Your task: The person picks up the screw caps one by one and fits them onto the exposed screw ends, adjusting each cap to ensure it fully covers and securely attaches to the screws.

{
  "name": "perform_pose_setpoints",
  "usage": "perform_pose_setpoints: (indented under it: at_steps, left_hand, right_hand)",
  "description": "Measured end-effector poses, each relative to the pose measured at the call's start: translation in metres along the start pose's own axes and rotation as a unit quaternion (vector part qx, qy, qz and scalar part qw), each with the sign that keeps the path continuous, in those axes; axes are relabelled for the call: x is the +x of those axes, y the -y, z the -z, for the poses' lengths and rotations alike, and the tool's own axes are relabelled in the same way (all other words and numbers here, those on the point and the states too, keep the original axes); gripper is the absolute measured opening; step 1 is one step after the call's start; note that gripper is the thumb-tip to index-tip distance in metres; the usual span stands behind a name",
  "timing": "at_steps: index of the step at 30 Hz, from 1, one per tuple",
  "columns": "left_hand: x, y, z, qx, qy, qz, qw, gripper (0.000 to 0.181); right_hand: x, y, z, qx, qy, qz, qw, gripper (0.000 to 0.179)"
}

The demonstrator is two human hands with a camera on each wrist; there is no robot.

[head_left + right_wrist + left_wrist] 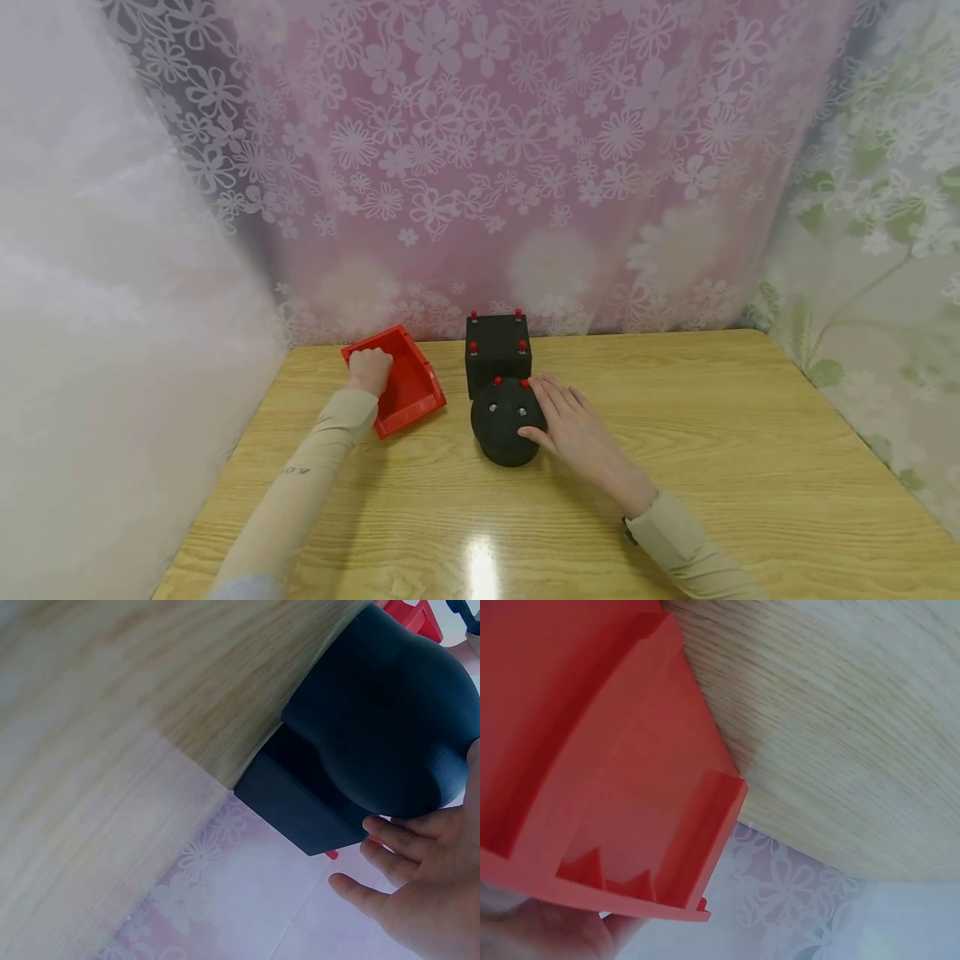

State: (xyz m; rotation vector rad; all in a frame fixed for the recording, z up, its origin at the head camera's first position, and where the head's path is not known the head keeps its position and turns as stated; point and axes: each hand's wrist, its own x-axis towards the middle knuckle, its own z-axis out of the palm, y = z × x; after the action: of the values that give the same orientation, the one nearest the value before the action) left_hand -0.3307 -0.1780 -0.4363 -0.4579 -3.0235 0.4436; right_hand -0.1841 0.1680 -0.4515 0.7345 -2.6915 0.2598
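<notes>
On the left, a red plastic bin (405,377) with an open top stands at a slant on the table. My left hand (371,369) grips its left wall; the left wrist view shows the fingers behind that red wall (615,900). In the middle sits a black ball-shaped piece (504,437) on a round base, with red-tipped pegs and small metal studs on top. Against its right side rests my right hand (581,437), fingers extended and thumb spread apart. Directly behind the ball-shaped piece is a black box (498,337) with red-tipped pegs near its top corners.
The wooden table (720,433) ends at a back edge close behind the bin and the black box. A pink flowered curtain (487,167) hangs beyond it. Pale sheeting covers the left side, and a flowered curtain (885,275) the right.
</notes>
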Motion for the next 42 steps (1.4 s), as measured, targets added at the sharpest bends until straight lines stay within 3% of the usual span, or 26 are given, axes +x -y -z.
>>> perform_pose_setpoints:
  at_steps: [7,13,17,18,24,25,28,34,39,42]
  left_hand:
    - [0.001,-0.003,-0.002,0.002,0.013,0.003,0.9999,0.016]
    - [0.001,-0.004,-0.003,-0.011,-0.022,0.001,0.9997,0.015]
    - [0.000,-0.007,0.006,-0.042,-0.029,0.008,0.9986,0.017]
    - [0.002,-0.005,0.001,-0.049,-0.042,0.007,0.9979,0.017]
    - [0.001,-0.007,0.016,-0.130,-0.025,0.011,0.9911,0.024]
    - [-0.004,-0.010,0.027,-0.146,-0.008,0.016,0.9891,0.025]
    - [-0.010,-0.012,0.034,-0.177,0.001,0.014,0.9841,0.023]
    - [-0.023,-0.016,0.043,-0.260,-0.002,0.013,0.9656,0.009]
    - [-0.030,-0.017,0.046,-0.339,-0.009,0.029,0.9403,0.015]
    - [-0.034,-0.016,0.047,-0.388,-0.013,0.045,0.9205,0.017]
  right_hand:
    - [0.000,0.000,-0.001,-0.010,-0.014,0.011,0.9998,0.087]
    - [-0.001,0.000,0.000,-0.008,-0.018,0.010,0.9998,0.089]
    - [-0.001,0.000,0.000,0.000,-0.016,0.005,0.9999,0.088]
    - [-0.001,0.000,0.000,0.001,-0.017,0.005,0.9998,0.087]
    - [-0.001,0.000,-0.001,-0.005,-0.022,0.010,0.9997,0.087]
    - [-0.001,0.000,-0.001,-0.005,-0.022,0.010,0.9997,0.087]
    - [-0.001,0.001,-0.001,-0.003,-0.020,0.010,0.9997,0.086]
    - [-0.001,0.001,-0.002,0.000,-0.014,0.006,0.9999,0.084]
    - [-0.001,0.001,-0.002,-0.005,-0.021,0.009,0.9997,0.085]
    - [0.000,0.001,-0.002,-0.006,-0.026,0.012,0.9996,0.086]
